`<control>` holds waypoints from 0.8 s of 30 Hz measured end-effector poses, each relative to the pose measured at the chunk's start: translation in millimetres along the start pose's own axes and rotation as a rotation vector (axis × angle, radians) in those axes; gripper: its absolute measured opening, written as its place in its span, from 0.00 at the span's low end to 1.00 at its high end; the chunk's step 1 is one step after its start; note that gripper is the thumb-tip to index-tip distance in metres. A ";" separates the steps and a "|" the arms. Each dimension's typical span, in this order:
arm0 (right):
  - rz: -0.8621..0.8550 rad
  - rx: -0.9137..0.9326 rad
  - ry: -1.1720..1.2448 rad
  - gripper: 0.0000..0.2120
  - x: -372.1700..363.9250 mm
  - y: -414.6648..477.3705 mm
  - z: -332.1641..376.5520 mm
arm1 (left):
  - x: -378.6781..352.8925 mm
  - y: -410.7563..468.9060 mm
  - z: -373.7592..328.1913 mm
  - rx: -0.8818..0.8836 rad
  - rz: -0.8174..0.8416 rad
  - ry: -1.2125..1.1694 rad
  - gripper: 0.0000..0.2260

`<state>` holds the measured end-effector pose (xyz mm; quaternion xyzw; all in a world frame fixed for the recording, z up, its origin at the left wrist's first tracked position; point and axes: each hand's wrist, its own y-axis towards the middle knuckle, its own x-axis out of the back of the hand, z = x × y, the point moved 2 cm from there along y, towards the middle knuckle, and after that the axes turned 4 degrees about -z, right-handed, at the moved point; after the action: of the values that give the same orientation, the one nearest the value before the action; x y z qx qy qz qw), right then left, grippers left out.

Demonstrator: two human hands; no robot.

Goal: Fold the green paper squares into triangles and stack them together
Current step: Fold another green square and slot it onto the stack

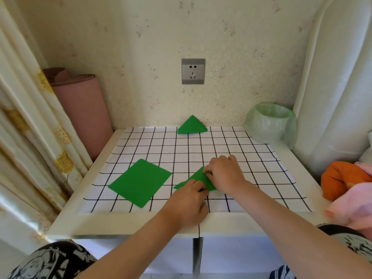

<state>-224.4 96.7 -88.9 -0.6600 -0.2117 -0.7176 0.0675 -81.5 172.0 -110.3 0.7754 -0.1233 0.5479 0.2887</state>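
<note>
A green paper sheet folded into a triangle (pixel 198 178) lies on the checked cloth near the table's middle front. My left hand (pixel 188 204) rests on its near edge with curled fingers pressing the paper. My right hand (pixel 223 174) covers its right part, fingertips pinching the fold. A flat pile of green paper squares (pixel 140 183) lies to the left. A stack of folded green triangles (pixel 192 125) sits at the far edge by the wall.
The white table (pixel 112 224) carries a black-checked cloth (pixel 251 170). A bin with a green bag (pixel 269 125) stands at the back right. Orange and pink clothes (pixel 346 186) lie at the right. A pink roll (pixel 84 111) and curtain stand left.
</note>
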 end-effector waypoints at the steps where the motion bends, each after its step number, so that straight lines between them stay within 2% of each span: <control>1: -0.015 0.012 -0.017 0.12 1.1 -2.9 0.8 | 0.2 -0.5 -0.4 -0.001 0.001 0.003 0.18; 10: -0.126 0.200 -0.165 0.06 -4.1 -41.4 7.2 | 1.0 -2.5 -1.1 -0.005 -0.024 0.002 0.19; 16: -0.183 0.148 -0.102 0.19 -2.8 -65.5 11.0 | 3.8 -3.0 -5.1 0.013 0.017 0.090 0.18; 24: -0.198 0.126 -0.123 0.19 -4.7 -74.3 11.4 | 16.0 -7.3 -6.3 0.170 0.100 0.223 0.10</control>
<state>-241.3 167.4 -109.0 -0.6732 -0.3242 -0.6641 0.0243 -76.9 183.6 -96.4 0.7243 -0.0818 0.6528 0.2062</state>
